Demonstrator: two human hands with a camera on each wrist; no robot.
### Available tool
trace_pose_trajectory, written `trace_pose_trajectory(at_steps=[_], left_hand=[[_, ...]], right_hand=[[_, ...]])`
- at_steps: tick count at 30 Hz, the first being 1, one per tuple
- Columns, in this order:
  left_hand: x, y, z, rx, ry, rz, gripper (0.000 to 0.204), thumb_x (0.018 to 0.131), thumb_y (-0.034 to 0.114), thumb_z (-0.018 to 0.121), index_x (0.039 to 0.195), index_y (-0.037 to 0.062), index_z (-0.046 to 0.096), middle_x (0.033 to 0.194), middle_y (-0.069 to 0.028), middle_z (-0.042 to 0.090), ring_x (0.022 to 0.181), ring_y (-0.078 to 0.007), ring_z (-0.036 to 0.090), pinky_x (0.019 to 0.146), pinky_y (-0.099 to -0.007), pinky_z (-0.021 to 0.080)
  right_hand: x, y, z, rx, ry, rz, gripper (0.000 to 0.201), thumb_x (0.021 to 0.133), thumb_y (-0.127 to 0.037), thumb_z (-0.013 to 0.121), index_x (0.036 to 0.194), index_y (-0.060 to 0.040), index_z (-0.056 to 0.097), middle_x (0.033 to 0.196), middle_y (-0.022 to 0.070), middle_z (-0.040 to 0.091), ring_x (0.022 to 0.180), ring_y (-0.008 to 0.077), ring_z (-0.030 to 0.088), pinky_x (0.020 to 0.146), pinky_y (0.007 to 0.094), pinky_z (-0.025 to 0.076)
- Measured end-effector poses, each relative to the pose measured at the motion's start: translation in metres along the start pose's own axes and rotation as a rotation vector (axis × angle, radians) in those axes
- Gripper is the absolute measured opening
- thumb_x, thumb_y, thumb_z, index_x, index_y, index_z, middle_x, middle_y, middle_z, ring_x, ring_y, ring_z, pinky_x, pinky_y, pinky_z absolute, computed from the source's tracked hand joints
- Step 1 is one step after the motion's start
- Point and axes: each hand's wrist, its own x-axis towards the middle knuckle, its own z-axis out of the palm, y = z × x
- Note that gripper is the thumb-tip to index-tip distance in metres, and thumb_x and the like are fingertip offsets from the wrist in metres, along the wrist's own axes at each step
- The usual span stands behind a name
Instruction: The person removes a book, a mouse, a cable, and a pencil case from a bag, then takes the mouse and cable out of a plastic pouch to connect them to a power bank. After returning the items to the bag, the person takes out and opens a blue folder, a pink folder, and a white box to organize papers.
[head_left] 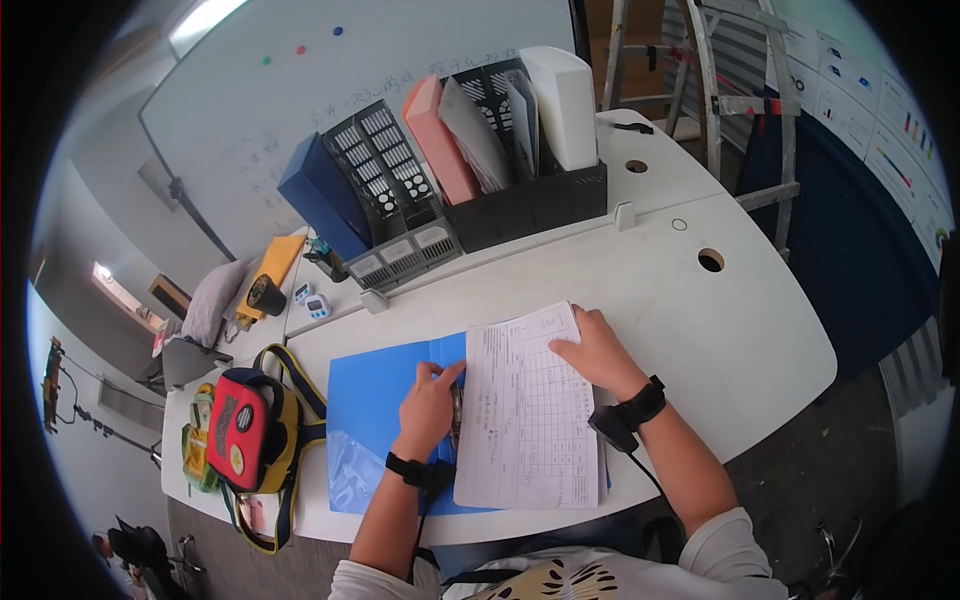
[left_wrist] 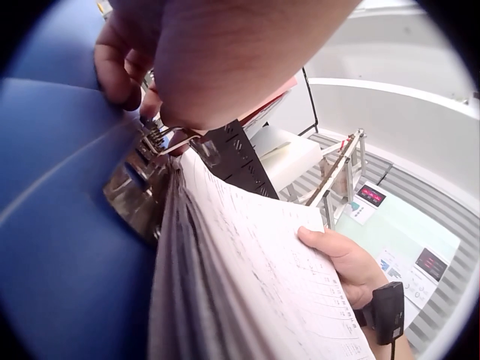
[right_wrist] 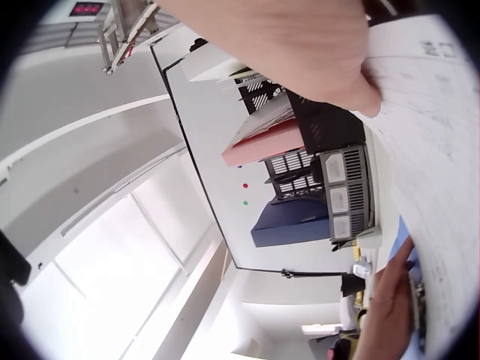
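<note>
A blue folder (head_left: 380,395) lies spread on the white table, with a thick stack of printed papers (head_left: 520,420) over its right side. Along the stack's left edge runs a metal clip (left_wrist: 135,196), with a spring at its upper end in the left wrist view. My left hand (head_left: 427,410) has its fingers curled at that spring end, pinching the clip's lever; the palm partly hides the contact. The right hand (head_left: 600,355) grips the papers' upper right edge, thumb on top and the other fingers underneath. In the left wrist view the stack stands raised from the folder.
A red, yellow and navy bag (head_left: 245,430) lies left of the folder. Black file racks (head_left: 525,210) holding several folders stand at the back. Near them are a dark cup (head_left: 266,295) and small white timers (head_left: 317,306). A ladder (head_left: 712,100) stands beyond the table.
</note>
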Motion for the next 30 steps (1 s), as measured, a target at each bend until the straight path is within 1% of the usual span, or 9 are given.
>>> trace_pose_trajectory(at_steps=[8,10,16,19,21,24,26,27,30], left_hand=[[0.000,-0.002,0.005,-0.037,-0.002,-0.035,0.047,0.101,0.004,0.055,0.141,0.0257,0.068,0.126,-0.0122,0.060,0.104,-0.0338,0.070,0.077,-0.0441,0.059],[0.000,-0.002,0.006,-0.050,-0.003,-0.039,0.047,0.101,0.005,0.055,0.141,0.0261,0.068,0.126,-0.0123,0.060,0.105,-0.0340,0.070,0.077,-0.0443,0.059],[-0.001,0.001,0.001,-0.056,-0.015,-0.060,0.044,0.104,0.007,0.052,0.141,0.0268,0.067,0.127,-0.0141,0.060,0.106,-0.0359,0.070,0.081,-0.0464,0.059],[-0.003,-0.004,0.002,-0.079,-0.012,-0.059,0.045,0.104,0.008,0.054,0.142,0.0276,0.067,0.127,-0.0146,0.060,0.107,-0.0367,0.069,0.082,-0.0470,0.059],[0.000,-0.011,0.004,-0.102,-0.014,-0.056,0.046,0.103,0.008,0.055,0.143,0.0281,0.066,0.128,-0.0149,0.060,0.108,-0.0373,0.069,0.083,-0.0475,0.059],[0.006,-0.030,0.019,-0.166,-0.010,-0.020,0.043,0.106,0.015,0.056,0.149,0.0188,0.059,0.135,-0.0189,0.058,0.112,-0.0405,0.067,0.092,-0.0487,0.057],[0.011,-0.028,0.023,-0.280,0.224,-0.001,0.048,0.109,0.023,0.057,0.151,0.0021,0.051,0.144,-0.0254,0.054,0.116,-0.0430,0.066,0.102,-0.0479,0.053],[0.013,-0.028,0.025,-0.283,0.232,-0.002,0.048,0.109,0.023,0.057,0.151,0.0021,0.051,0.144,-0.0254,0.054,0.116,-0.0430,0.066,0.102,-0.0479,0.053],[0.013,0.011,-0.013,-0.302,0.379,0.129,0.055,0.109,0.029,0.060,0.147,-0.0090,0.049,0.146,-0.0240,0.056,0.118,-0.0342,0.067,0.107,-0.0422,0.051]], right_hand=[[0.005,0.006,-0.019,0.272,-0.022,0.016,0.040,0.096,-0.015,0.070,0.129,0.0052,0.063,0.111,0.0212,0.071,0.099,0.0324,0.070,0.092,0.0415,0.056],[0.005,0.003,-0.023,0.527,-0.208,0.160,0.038,0.094,-0.013,0.071,0.128,0.0040,0.065,0.116,0.0187,0.075,0.105,0.0288,0.072,0.094,0.0404,0.056],[0.011,0.012,-0.029,0.043,-0.046,0.002,0.045,0.094,-0.011,0.067,0.135,0.0061,0.060,0.128,0.0264,0.071,0.119,0.0393,0.070,0.103,0.0423,0.054],[0.022,0.042,-0.033,-0.016,0.193,-0.104,0.050,0.093,-0.008,0.066,0.140,0.0066,0.056,0.129,0.0297,0.069,0.124,0.0438,0.066,0.106,0.0438,0.052],[0.013,0.009,-0.053,0.077,0.108,0.008,0.056,0.095,-0.005,0.064,0.148,0.0063,0.049,0.136,0.0313,0.066,0.130,0.0448,0.062,0.110,0.0445,0.049],[0.009,-0.002,-0.055,0.205,0.258,-0.123,0.055,0.098,-0.003,0.060,0.150,0.0058,0.046,0.137,0.0271,0.065,0.130,0.0403,0.063,0.112,0.0431,0.048],[0.009,-0.009,-0.052,0.500,0.252,-0.252,0.047,0.102,-0.003,0.057,0.147,0.0050,0.049,0.134,0.0180,0.067,0.124,0.0288,0.066,0.109,0.0396,0.049],[0.007,-0.013,-0.053,0.497,0.249,-0.259,0.047,0.102,-0.003,0.057,0.147,0.0050,0.049,0.134,0.0180,0.067,0.124,0.0288,0.066,0.109,0.0396,0.049],[-0.001,-0.029,-0.053,0.758,0.121,-0.344,0.039,0.106,-0.008,0.058,0.142,0.0019,0.051,0.130,0.0102,0.067,0.118,0.0151,0.064,0.105,0.0333,0.050]])
